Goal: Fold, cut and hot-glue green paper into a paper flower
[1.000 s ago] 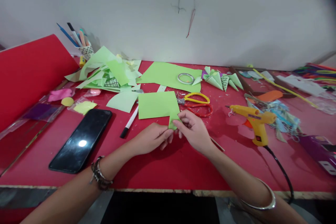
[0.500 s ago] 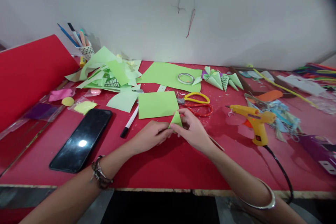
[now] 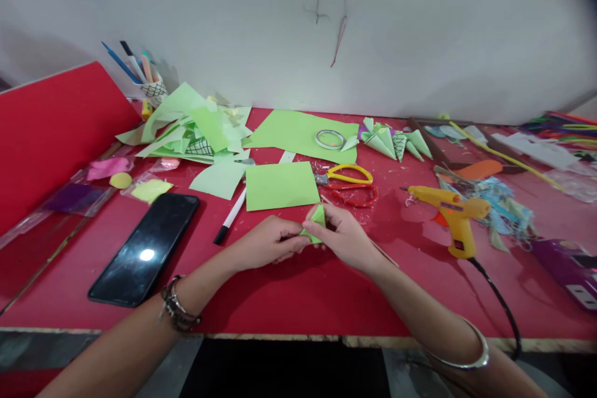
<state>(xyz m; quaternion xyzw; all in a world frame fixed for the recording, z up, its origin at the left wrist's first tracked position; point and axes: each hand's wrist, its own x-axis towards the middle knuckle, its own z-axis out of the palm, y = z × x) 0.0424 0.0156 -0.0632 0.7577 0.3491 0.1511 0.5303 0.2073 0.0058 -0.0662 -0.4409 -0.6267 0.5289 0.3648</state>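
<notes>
A small green paper cone (image 3: pixel 317 224) is pinched between my two hands, just above the red tabletop. My left hand (image 3: pixel 270 240) grips its lower left edge with thumb and fingers. On the other side, my right hand (image 3: pixel 346 237) holds it between thumb and fingers; parts of the cone hide behind the fingers. Right beyond the hands lies a flat green paper rectangle (image 3: pixel 282 186). Scissors (image 3: pixel 352 183) with one yellow and one red handle rest behind my right hand. A white marker with a black cap (image 3: pixel 231 216) lies left of the rectangle.
A phone (image 3: pixel 144 249) lies at left, near a heap of green paper scraps (image 3: pixel 200 127). Several finished-looking paper cones (image 3: pixel 380 142) and a tape roll (image 3: pixel 330 138) sit at the back. A yellow glue gun (image 3: pixel 450 211) stands at right, its cord running over the front edge.
The paper cone has tilted and come slightly lower and nearer to me. Both hands have shifted a little with it, keeping their hold.
</notes>
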